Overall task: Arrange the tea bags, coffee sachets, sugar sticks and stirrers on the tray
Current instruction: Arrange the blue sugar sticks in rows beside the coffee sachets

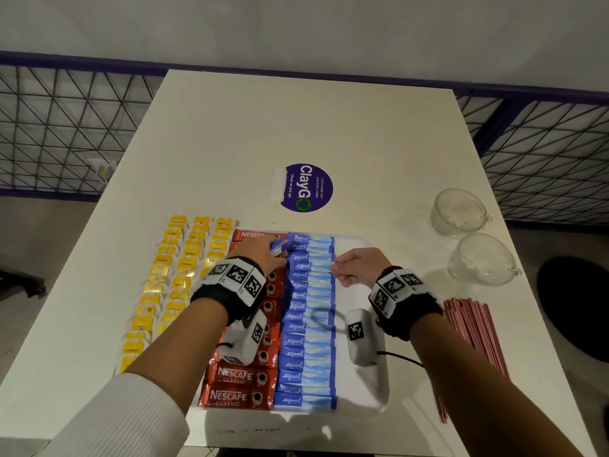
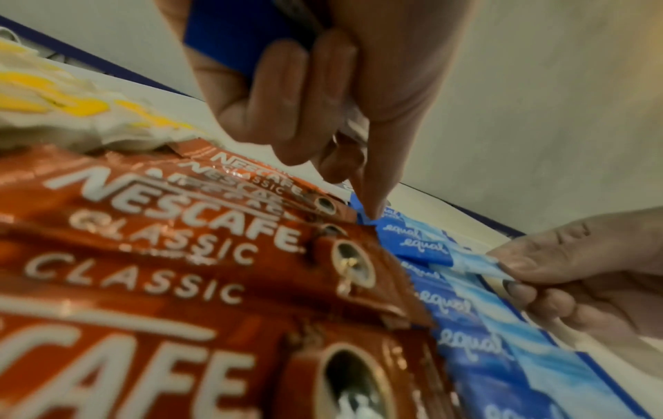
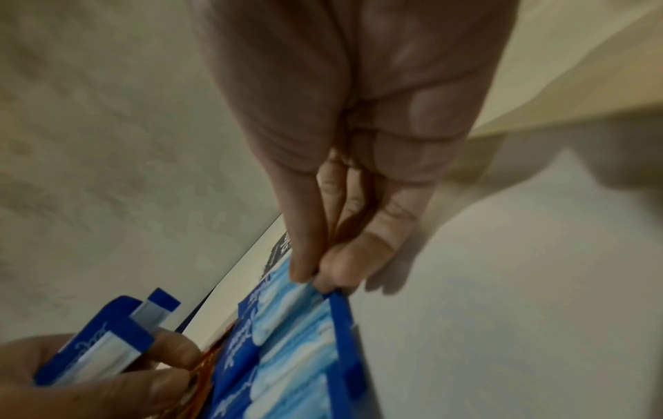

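A white tray (image 1: 372,390) holds a column of red Nescafe coffee sachets (image 1: 237,397) and a column of blue Equal sugar sticks (image 1: 306,341). Yellow tea bags (image 1: 171,275) lie in rows on the table left of the tray. My left hand (image 1: 263,255) grips a few loose blue sugar sticks (image 3: 97,346) over the far end of the coffee column, its forefinger (image 2: 373,209) touching the top of the sugar column. My right hand (image 1: 354,268) pinches the pale right end of one sugar stick (image 2: 480,266) in the column. Red stirrers (image 1: 468,338) lie right of the tray.
Two clear glass cups (image 1: 459,211) (image 1: 482,260) stand at the table's right side. A purple round sticker (image 1: 308,188) lies beyond the tray. The table's right edge runs near the stirrers, with a black round object (image 1: 576,308) on the floor beyond.
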`<state>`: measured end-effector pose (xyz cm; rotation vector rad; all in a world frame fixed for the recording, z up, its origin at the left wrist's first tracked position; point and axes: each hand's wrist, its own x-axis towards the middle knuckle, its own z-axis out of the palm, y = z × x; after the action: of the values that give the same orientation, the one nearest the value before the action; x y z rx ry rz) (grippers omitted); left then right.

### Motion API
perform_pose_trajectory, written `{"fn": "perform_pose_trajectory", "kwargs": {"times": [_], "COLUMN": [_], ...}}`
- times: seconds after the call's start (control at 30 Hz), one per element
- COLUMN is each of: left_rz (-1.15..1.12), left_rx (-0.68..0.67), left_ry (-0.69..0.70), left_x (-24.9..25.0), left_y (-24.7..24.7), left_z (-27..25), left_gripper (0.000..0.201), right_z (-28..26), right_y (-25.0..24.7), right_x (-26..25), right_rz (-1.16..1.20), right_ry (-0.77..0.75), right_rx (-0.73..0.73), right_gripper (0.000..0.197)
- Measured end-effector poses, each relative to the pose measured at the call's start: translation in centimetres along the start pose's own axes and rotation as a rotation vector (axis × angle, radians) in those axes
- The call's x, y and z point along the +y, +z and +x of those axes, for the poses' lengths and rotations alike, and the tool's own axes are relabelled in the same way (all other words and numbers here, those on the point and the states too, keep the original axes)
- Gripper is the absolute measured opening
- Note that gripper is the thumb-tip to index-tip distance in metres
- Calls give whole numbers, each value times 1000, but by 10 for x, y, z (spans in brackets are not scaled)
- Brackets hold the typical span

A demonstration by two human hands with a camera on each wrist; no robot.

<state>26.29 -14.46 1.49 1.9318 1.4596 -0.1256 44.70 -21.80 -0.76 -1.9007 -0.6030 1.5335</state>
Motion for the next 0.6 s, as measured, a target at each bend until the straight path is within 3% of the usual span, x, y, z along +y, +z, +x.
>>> {"fn": "perform_pose_trajectory", "kwargs": {"times": [0.2, 0.6], "left_rz": [87, 0], "left_rx": [-22, -21], "left_ry": [21, 24], "left_x": [2, 0], "left_y": [0, -1], "left_z": [2, 4], "left_gripper": [27, 20], "right_z": [3, 7], "right_y": [3, 0], "right_x": [-1, 0], "right_rz": [-64, -195], "right_ry": [22, 2], "right_rx": [10, 43], "right_gripper": [17, 24]}}
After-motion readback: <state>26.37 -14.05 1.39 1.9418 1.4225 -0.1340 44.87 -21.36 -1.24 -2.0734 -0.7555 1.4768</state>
